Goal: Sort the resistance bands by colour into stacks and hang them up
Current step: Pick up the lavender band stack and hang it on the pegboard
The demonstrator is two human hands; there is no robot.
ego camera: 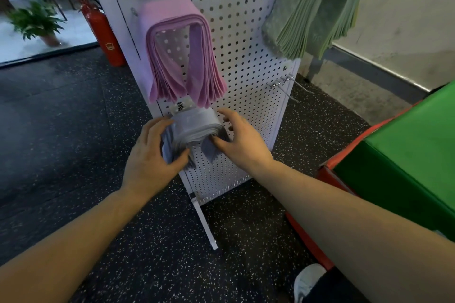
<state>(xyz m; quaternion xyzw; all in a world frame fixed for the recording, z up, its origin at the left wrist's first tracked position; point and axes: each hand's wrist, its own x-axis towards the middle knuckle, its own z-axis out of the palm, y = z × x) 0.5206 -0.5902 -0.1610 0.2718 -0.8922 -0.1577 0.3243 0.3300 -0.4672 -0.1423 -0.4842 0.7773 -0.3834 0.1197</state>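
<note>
A stack of grey-blue resistance bands (197, 125) lies folded over against the lower part of the white pegboard stand (248, 56). My left hand (152, 155) grips its left side, fingers curled round the hanging ends. My right hand (242, 140) holds the right side, thumb under the fold and fingers over the top. Above hangs a pink stack of bands (182, 56) on a hook. A pale green stack (317, 10) hangs at the upper right of the board.
Bare metal hooks (285, 82) stick out at the board's right edge. A green and red padded box (403, 162) stands to the right. A red fire extinguisher (103, 32) and a potted plant (37, 19) are behind at the left. The stand's foot (206, 224) reaches toward me.
</note>
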